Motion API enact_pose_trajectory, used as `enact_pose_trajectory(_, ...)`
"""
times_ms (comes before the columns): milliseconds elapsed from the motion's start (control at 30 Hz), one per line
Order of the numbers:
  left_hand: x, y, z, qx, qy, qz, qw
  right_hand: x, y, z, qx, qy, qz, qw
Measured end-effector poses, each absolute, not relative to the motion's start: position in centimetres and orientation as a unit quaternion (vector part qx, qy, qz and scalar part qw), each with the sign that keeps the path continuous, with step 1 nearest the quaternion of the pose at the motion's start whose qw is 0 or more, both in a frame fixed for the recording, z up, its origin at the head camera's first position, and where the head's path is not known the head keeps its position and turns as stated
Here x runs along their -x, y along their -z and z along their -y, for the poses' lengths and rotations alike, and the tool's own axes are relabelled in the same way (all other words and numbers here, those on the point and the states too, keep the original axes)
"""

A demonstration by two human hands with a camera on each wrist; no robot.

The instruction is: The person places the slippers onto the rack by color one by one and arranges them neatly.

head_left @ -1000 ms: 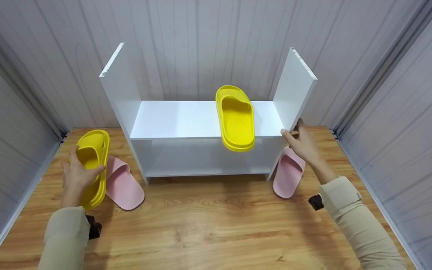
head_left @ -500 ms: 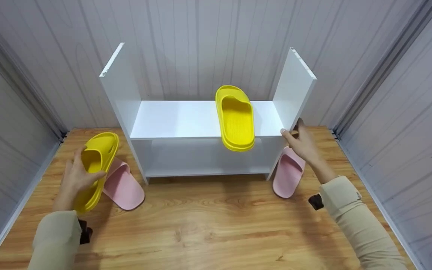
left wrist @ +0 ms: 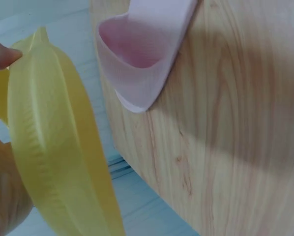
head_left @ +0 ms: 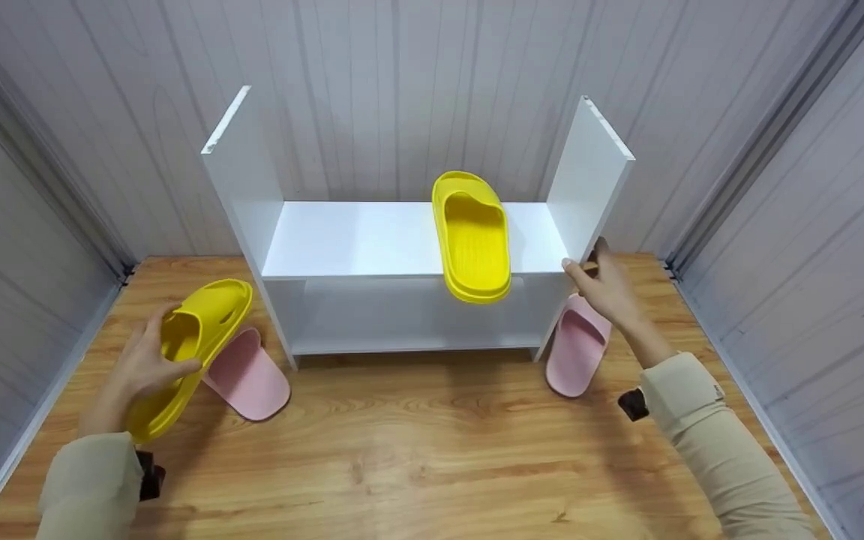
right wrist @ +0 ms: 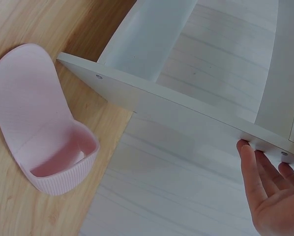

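Observation:
My left hand (head_left: 139,367) grips a yellow slipper (head_left: 216,315) by its side, thumb over the near edge, with the slipper tilted above the floor. In the left wrist view the slipper's sole (left wrist: 58,132) faces the camera. Just beyond it a pink slipper (head_left: 252,382) lies on the floor. My right hand (head_left: 612,292) pinches the right side panel of a white shelf (head_left: 357,240). In the right wrist view, several fingertips (right wrist: 243,143) press the panel's outer face. Another yellow slipper (head_left: 475,247) sits on the upper board, its heel projecting past the front edge.
A second pink slipper (head_left: 578,352) lies beside the shelf's right side, below my right hand. Panelled walls (head_left: 394,90) close in the back and both sides. Wooden flooring (head_left: 417,450) stretches in front of the shelf.
My left hand has drawn the yellow slipper toward me and a little left, turning its toe to the right. More of the left pink slipper's strap is covered. My right hand stays put.

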State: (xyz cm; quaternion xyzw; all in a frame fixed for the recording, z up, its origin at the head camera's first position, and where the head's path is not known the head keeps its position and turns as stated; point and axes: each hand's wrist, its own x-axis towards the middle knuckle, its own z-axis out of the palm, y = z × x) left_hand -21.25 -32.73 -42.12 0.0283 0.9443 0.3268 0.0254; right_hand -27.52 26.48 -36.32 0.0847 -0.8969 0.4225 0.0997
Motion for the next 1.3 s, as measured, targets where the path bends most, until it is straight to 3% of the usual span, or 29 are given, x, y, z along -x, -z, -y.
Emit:
enact_pose_trajectory(633,19.4,40.9,33.4,-0.14,-0.307,-0.935,0.11,27.3,36.2,-26.6,-0.091,-0.422,0.897,0.099)
enact_pose_trajectory(933,18.9,39.8,32.8,-0.125,-0.331,-0.917,0.183,27.5,36.2,-26.5,-0.095,-0.428,0.893,0.098)
enact_pose_trajectory(1300,18.6,38.8,31.3,-0.158,-0.32,-0.91,0.209,27.7,36.2,-26.5,-0.099,-0.415,0.897,0.115)
